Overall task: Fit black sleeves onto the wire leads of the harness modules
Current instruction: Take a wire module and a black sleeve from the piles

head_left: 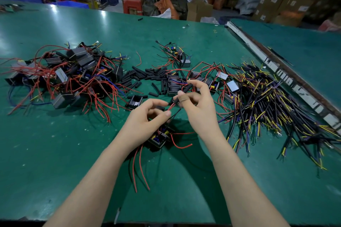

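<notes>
A black harness module [159, 139] lies on the green table [55, 143] under my hands, with red and black leads trailing toward me. My left hand [147, 116] pinches its red wire leads [171, 106] between thumb and forefinger. My right hand [197, 99] holds a black sleeve [185, 90] between thumb and fingers, with the red leads entering its lower end. Loose black sleeves [145, 76] lie scattered in a pile behind my hands.
A heap of modules with red wires [70, 73] covers the left of the table. More modules [212, 81] sit behind my right hand. A bundle of black, yellow and purple wires [267, 108] spreads at the right. A metal rail [276, 68] runs along the table's right edge.
</notes>
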`<state>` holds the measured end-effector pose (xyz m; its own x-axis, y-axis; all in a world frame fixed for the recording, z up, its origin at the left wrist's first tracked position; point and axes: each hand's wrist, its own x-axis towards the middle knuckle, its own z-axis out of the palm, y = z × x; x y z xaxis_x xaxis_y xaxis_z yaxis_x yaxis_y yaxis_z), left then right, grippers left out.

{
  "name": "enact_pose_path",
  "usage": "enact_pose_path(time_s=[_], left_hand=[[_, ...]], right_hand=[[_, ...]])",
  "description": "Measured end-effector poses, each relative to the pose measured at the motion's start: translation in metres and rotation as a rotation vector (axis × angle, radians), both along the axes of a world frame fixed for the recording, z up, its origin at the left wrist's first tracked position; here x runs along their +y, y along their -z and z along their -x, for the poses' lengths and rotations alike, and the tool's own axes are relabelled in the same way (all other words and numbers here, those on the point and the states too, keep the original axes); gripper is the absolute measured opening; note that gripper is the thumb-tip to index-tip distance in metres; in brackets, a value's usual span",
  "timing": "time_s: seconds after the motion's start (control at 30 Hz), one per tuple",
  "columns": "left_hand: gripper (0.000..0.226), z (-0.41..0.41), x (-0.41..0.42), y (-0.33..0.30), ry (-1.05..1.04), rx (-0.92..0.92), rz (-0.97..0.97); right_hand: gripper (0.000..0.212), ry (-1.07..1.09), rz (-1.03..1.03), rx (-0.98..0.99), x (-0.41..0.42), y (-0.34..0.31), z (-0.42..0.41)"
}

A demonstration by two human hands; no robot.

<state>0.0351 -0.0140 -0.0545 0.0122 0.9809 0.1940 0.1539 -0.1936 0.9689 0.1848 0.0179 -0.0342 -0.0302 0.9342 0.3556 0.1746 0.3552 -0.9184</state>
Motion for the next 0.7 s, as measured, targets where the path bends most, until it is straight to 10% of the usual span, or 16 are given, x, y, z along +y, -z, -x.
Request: enact_pose_path(time_s=[0.37, 0.7], left_hand=[[0.039, 0.006, 0.001, 0.004, -0.095, 0.082, -0.120], [0.017, 0.002, 0.001, 0.003, -0.102, 0.143, -0.135]], right_hand=[[0.047, -0.124, 0.028, -0.129, -0.006, 0.006, 0.008], [0.005, -0.244, 0.109, -0.365, -0.001, 0.002, -0.002]])
